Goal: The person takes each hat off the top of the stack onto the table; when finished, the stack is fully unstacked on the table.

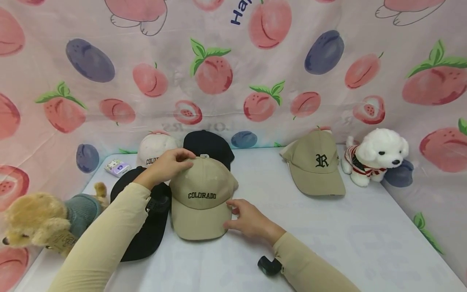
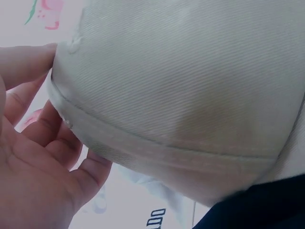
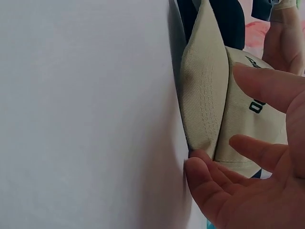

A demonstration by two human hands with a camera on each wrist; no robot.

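Note:
A beige baseball cap point(image 1: 204, 194) lettered COLORADO sits on the white table, brim facing me. At the top back of its crown is my left hand point(image 1: 167, 165). In the left wrist view this hand point(image 2: 43, 157) pinches the cap's hemmed edge point(image 2: 143, 138), fingers partly behind the cloth. My right hand point(image 1: 251, 221) is at the brim's right side. In the right wrist view its fingertips point(image 3: 198, 169) are right at the corner of the brim point(image 3: 205, 86), with the other digits spread beside the crown. A black cap point(image 1: 146, 227) lies under my left forearm, partly hidden.
Behind stand a white cap point(image 1: 157, 147) and another black cap point(image 1: 208, 147). To the right is a beige cap with an R point(image 1: 313, 162), beside a white toy dog point(image 1: 375, 156). A tan toy dog point(image 1: 40, 219) and a small purple pack point(image 1: 116, 167) are at left.

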